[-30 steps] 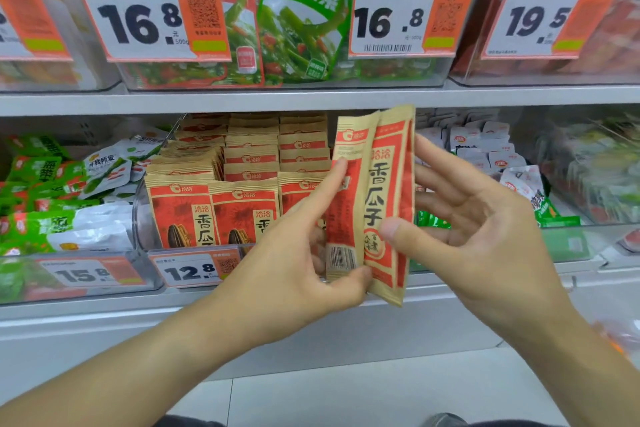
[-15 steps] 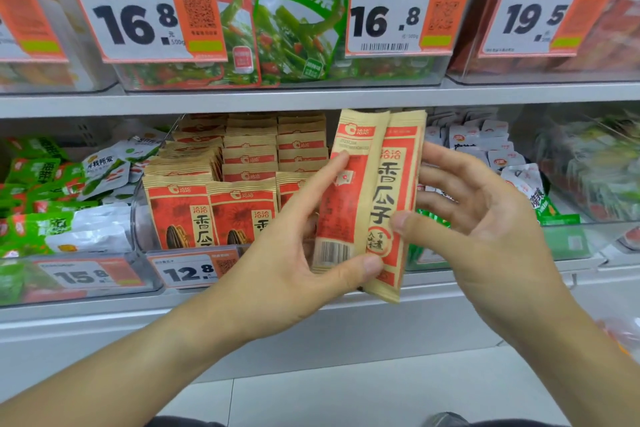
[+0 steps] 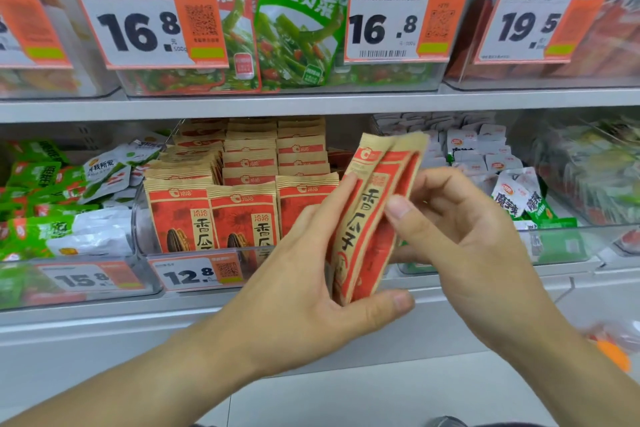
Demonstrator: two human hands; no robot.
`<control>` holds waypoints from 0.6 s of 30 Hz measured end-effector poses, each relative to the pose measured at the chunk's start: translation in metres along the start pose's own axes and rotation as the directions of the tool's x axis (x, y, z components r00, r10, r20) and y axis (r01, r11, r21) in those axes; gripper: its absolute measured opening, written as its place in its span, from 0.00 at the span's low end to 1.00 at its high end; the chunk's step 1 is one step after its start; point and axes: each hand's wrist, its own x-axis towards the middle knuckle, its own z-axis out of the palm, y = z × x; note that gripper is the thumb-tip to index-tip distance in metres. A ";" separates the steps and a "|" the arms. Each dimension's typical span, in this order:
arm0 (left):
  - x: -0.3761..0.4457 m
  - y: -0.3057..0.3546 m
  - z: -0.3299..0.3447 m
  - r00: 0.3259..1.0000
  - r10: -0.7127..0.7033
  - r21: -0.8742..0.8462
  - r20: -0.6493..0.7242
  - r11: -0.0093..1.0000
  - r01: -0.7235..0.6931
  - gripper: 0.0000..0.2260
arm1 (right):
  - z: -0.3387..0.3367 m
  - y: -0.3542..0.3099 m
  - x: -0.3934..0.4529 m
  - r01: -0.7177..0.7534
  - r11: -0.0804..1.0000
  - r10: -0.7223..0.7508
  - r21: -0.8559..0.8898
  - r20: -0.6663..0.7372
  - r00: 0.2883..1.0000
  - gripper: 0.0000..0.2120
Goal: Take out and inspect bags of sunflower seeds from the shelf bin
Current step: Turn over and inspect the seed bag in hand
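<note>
I observe two red-and-tan sunflower seed bags (image 3: 372, 218) held upright and edge-on in front of the shelf bin (image 3: 138, 218), out of it and slightly to its right. My left hand (image 3: 298, 274) has its grip clamped on them, thumb under the bottom edge and fingers up the near face, while my right hand (image 3: 460, 236) pinches their right edge between thumb and fingers. The bin holds further rows of matching bags, above a price tag (image 3: 194, 274) reading 12.8.

Seed bags (image 3: 372, 218) matt kraft paper; bin (image 3: 138, 218) clear plastic.
</note>
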 end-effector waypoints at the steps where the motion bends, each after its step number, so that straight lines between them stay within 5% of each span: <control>1: 0.000 0.001 -0.001 1.000 0.017 -0.028 0.010 0.999 -0.017 0.45 | 0.000 0.001 -0.001 0.006 1.000 -0.007 0.010 0.052 0.999 0.12; 7: -0.002 0.007 -0.012 0.994 0.073 -0.043 0.076 0.997 -0.069 0.31 | -0.013 0.003 0.000 0.053 0.998 -0.057 0.032 0.134 0.989 0.23; 11: -0.001 0.001 -0.013 0.997 0.080 -0.056 -0.007 0.995 -0.080 0.13 | -0.022 0.002 -0.001 0.027 0.999 -0.026 -0.021 0.029 0.999 0.25; 14: -0.001 -0.001 -0.010 0.998 0.052 -0.112 0.023 0.992 -0.049 0.13 | -0.031 0.002 -0.001 -0.015 1.000 0.015 -0.013 0.017 1.000 0.38; 16: 0.002 -0.001 -0.009 0.999 0.027 -0.131 0.030 0.991 -0.023 0.16 | -0.036 -0.002 -0.003 -0.011 0.996 0.017 -0.091 0.071 0.997 0.35; 18: 0.005 -0.006 -0.009 0.997 0.063 -0.011 -0.046 0.998 -0.063 0.18 | -0.036 -0.006 -0.003 0.079 0.974 -0.056 -0.211 0.113 0.992 0.21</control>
